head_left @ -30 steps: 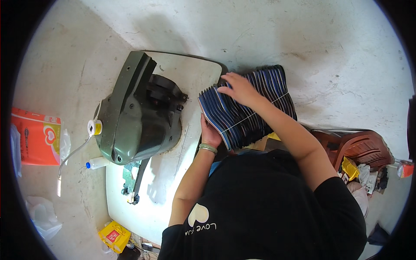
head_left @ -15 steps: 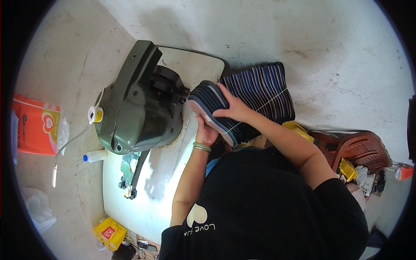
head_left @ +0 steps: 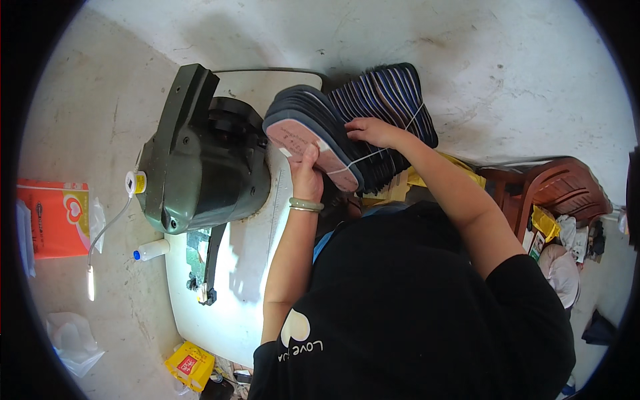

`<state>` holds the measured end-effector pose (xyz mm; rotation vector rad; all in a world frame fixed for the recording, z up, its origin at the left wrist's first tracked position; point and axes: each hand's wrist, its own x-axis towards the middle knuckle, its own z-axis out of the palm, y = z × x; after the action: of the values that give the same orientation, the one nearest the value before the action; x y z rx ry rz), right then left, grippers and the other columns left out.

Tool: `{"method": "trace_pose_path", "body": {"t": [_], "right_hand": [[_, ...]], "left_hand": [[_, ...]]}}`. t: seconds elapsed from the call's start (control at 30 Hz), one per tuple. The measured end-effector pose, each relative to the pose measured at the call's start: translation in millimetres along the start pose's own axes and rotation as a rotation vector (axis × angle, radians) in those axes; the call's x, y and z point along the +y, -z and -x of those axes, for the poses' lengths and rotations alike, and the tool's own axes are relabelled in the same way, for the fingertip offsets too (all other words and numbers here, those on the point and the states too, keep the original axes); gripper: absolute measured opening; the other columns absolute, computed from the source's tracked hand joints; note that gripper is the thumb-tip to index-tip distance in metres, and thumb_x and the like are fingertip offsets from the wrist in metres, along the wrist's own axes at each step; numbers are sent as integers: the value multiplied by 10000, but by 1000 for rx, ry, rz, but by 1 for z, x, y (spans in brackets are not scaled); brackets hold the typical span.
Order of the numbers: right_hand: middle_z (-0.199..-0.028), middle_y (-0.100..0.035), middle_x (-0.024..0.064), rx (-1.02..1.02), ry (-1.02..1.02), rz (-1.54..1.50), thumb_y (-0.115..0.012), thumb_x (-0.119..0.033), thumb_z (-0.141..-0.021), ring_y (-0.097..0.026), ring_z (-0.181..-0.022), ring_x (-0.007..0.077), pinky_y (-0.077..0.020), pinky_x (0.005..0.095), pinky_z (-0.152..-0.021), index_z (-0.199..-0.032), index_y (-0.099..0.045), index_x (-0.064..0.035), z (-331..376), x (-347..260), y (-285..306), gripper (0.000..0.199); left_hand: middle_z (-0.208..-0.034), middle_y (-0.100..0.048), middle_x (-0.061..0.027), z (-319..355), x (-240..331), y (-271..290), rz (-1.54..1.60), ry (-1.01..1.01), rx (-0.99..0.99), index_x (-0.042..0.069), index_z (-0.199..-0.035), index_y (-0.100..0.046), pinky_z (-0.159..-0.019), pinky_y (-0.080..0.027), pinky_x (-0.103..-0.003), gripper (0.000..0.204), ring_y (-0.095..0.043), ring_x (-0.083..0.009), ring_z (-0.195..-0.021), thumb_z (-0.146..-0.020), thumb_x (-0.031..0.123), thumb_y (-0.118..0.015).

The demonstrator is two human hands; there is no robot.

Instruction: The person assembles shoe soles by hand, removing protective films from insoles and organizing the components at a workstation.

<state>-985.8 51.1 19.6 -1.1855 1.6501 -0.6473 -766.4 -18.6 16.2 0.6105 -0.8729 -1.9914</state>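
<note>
A long stack of shoe insoles [head_left: 380, 93], dark with grey and blue edges, has a white string running along its side. My left hand [head_left: 307, 175] supports the near end of the stack from below, its thumb pressed on the pink face of the front insole [head_left: 303, 141], which carries handwriting. At the side, my right hand [head_left: 375, 131] has its fingers bent together, the tips against the dark edges where the front insoles part from the rest. What lies between those fingers is hidden. Left of the stack stands a dark green sewing machine [head_left: 207, 160].
The machine sits on a white worktable [head_left: 250, 280]. A lamp [head_left: 91, 283] on a bendy neck and a blue-capped bottle [head_left: 152, 250] are at its left. A brown chair [head_left: 560, 190] holding bags stands at right. A yellow bag [head_left: 190, 365] lies at lower left.
The front insoles have tipped so that more of the pink face shows. My right hand has let go of their top and shifted right, along the stack's side. My left hand still holds them.
</note>
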Motion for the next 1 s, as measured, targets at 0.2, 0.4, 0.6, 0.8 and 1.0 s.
{"method": "trace_pose_path", "body": {"t": [0.2, 0.4, 0.6, 0.8, 1.0], "right_hand": [[-1154, -676, 165, 75, -200, 440, -659, -273, -877, -646, -1049, 326, -494, 404, -910, -1222, -606, -89, -17, -20, -6, 394], [-960, -722, 174, -101, -271, 748, -835, -436, -662, -699, -879, 324, -545, 427, -761, -1226, -600, 18, -32, -32, -15, 762], [-666, -672, 176, -170, -126, 741, -745, -529, -727, -676, -668, 314, -518, 466, -652, -712, -713, 18, -37, -16, -5, 547], [-666, -579, 45, 118, -113, 280, -784, -222, -801, -547, -550, 134, -468, 313, -520, -835, -606, -38, -24, 4, -9, 259], [-716, -612, 60, 268, -175, 453, -762, -267, -819, -592, -605, 152, -473, 314, -590, -865, -624, -24, -18, 0, -23, 283]], "left_hand": [[-1246, -532, -78, 13, 35, -28, -92, -113, 69, 47, -1418, -338, -1025, -425, -334, 789, -540, -189, -1142, -770, 81, -787], [-1239, -533, -103, 49, 128, -58, -203, -479, -17, 29, -1398, -368, -965, -481, -350, 846, -562, -210, -1107, -658, -32, -774], [-1318, -524, -113, 147, 269, -29, -194, -686, 32, 36, -1421, -393, -1013, -467, -394, 695, -539, -250, -1184, -798, 218, -639], [-1444, -490, -134, 298, 373, 84, -137, -1060, 459, 51, -1462, -383, -1075, -446, -445, 716, -508, -295, -1290, -958, 535, -538], [-1341, -546, -112, 378, 385, 231, -290, -563, 1142, 14, -1455, -384, -1056, -417, -346, 671, -539, -219, -1215, -917, 294, -671]]}}
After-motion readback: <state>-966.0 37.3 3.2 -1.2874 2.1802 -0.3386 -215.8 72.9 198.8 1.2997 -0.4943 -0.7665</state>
